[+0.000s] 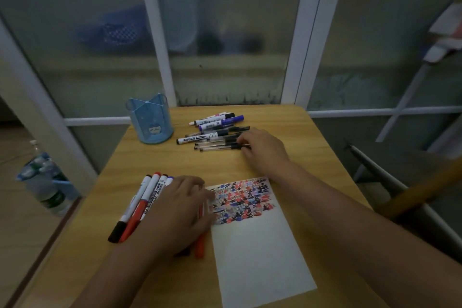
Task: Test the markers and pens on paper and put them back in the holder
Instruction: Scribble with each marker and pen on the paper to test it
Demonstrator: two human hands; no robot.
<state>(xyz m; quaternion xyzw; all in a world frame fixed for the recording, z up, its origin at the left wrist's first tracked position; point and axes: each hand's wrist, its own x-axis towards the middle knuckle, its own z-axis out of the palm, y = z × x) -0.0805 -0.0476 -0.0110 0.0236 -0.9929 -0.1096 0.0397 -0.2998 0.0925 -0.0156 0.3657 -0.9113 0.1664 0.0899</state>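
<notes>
right hand [262, 147] fingers curl onto far pens [220, 146]; left hand [180, 210] lies flat, fingers relaxed, over near markers [140, 205] beside paper [252, 245].

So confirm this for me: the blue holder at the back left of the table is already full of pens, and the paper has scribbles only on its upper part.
Not quite. The head view shows the blue holder with no pens in it; the pens and markers lie on the table, some by the right hand, others under the left hand. The rest holds: the paper carries scribbles only on its upper part.
</notes>
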